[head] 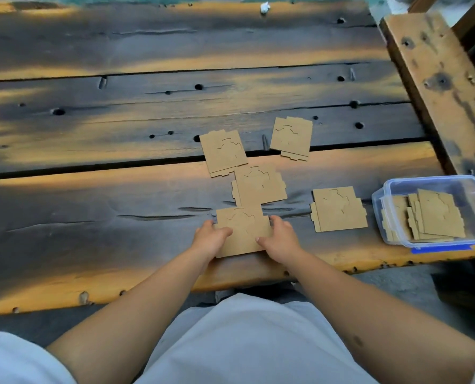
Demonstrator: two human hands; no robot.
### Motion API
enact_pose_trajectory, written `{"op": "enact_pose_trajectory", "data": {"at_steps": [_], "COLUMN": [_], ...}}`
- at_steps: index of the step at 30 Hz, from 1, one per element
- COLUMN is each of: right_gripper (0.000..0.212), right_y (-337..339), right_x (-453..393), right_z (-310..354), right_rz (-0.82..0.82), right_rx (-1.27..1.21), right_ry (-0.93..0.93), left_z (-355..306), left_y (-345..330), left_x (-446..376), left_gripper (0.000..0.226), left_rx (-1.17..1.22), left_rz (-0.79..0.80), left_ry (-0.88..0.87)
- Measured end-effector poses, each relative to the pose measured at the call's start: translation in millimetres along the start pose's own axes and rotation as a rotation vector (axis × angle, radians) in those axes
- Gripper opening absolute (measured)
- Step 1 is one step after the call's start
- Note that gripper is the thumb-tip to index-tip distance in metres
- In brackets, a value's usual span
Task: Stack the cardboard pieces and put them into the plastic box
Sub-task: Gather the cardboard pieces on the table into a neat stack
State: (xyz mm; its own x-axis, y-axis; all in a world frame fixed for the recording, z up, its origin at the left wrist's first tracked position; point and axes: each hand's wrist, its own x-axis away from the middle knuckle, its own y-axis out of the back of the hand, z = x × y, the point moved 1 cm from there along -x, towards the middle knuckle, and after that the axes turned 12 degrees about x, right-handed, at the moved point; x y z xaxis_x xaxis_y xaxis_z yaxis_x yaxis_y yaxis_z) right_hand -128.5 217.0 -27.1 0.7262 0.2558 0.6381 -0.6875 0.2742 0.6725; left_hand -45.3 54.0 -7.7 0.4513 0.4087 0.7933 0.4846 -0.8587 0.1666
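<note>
Matt brown cardboard pieces point(243, 231) lie on a rough, weathered wooden table point(147, 120) beside a glossy clear plastic box point(391, 189).

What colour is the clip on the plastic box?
Blue: the clip on the plastic box, head view.

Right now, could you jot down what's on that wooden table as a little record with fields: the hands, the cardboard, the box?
Held piece: cardboard piece near the table's front edge
Left hand: left hand grips its left side
Right hand: right hand grips its right side
Loose on table: overlapping piece just beyond the held one; far left piece; far right piece; piece beside the box
Plastic box: clear plastic box, open, at the right, already holding several cardboard pieces
Surface: dark plank table
</note>
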Motion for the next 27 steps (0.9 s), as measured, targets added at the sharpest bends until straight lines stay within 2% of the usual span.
{"op": "enact_pose_trajectory", "data": {"at_steps": [6, 16, 21, 24, 27], "right_gripper": [0.059, 0.061, 0.061, 0.063, 0.056], "right_y": [34, 95, 122, 130, 135], "right_x": [-2, -19, -37, -50, -62], "right_z": [-42, -116, -144, -152, -159], "right_rz": [-0.062, -0.202, -0.186, -0.165, -0.148], "right_rx": [-0.052, -0.062, -0.081, -0.136, -0.163], "right_ry": [-0.073, -0.292, -0.376, -0.362, -0.347], "left_z": [-17, -28, -45, -52, -54], "left_y": [-51, -157, -202, -222, -236], "left_x": [3, 16, 18, 14, 8], "left_gripper": [0.056, 0.043, 0.041, 0.041, 0.044], "left_rx": [-0.081, -0.008, 0.011, 0.028, 0.031], "left_rz": [0.095, 0.272, 0.308, 0.304, 0.288], "left_ry": [-0.007, 0.062, 0.061, 0.050, 0.023]}}
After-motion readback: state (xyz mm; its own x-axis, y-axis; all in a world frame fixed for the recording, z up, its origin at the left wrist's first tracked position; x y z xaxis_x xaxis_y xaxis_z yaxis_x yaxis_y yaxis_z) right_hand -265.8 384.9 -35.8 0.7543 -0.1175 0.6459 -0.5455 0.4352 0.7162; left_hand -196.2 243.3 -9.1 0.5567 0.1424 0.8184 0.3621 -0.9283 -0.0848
